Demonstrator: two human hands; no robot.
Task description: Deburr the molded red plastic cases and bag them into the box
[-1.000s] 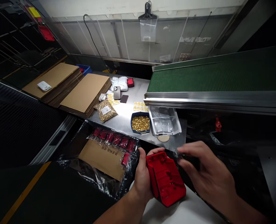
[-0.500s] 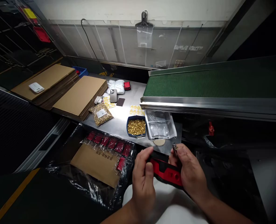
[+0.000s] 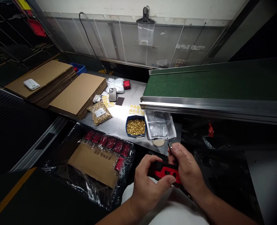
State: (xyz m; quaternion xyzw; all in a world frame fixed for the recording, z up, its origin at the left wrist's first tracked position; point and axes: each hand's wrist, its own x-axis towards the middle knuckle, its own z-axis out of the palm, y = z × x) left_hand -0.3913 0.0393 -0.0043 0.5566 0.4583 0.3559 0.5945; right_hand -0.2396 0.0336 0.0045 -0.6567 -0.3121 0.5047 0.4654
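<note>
Currently, red case [image 3: 168, 171] is held over the lap [image 3: 180, 209]; fingers of left hand [image 3: 150, 182] and right hand [image 3: 191, 172] grasp opposite ends. Right also pinches a small metal piece [image 3: 170, 145], which could drop if that doubled-up grip slackens.
</note>
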